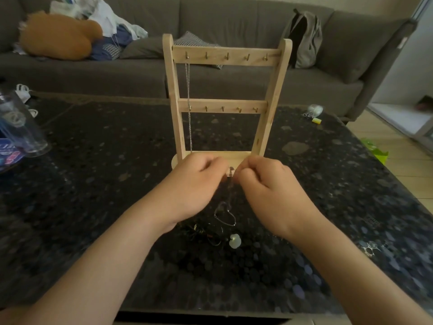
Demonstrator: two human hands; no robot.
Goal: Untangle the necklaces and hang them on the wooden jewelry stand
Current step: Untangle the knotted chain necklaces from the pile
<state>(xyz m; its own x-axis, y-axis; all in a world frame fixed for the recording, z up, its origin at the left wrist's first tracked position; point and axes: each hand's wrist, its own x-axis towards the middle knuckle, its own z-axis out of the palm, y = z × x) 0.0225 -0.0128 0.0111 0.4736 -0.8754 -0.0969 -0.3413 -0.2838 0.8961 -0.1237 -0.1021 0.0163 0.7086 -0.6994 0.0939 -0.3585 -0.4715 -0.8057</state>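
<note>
A grey sofa (234, 85) is seen far beyond both hands. It has nothing to do with the job.

A dark, speckled surface (93, 184) lies under the hands, and everything is laid on it.

The wooden jewelry stand (225, 58) is set upright just beyond the hands. It was likely put this close so that its hooks can be reached with ease.

The left hand (196, 181) and the right hand (264, 184) are held close together, just in front of the foot of the stand. The fingers of each hand are curled, and a thin chain (231, 172) is pinched between the two. It seems to be held this way so that a knot can be picked apart or a clasp worked; which one cannot be told.

One silver necklace (188, 90) is already hung from the top hook on the left-hand side. It hangs straight down past the lower bar to a spot just beyond the left hand.

The tangle of necklaces (210, 231) is left on the surface, below and between the wrists. The pinched chain runs down into it, so it is probably being pulled free from the rest.

A small pale pendant (235, 241) lies at the near edge of the tangle, nearer the right wrist.
</note>
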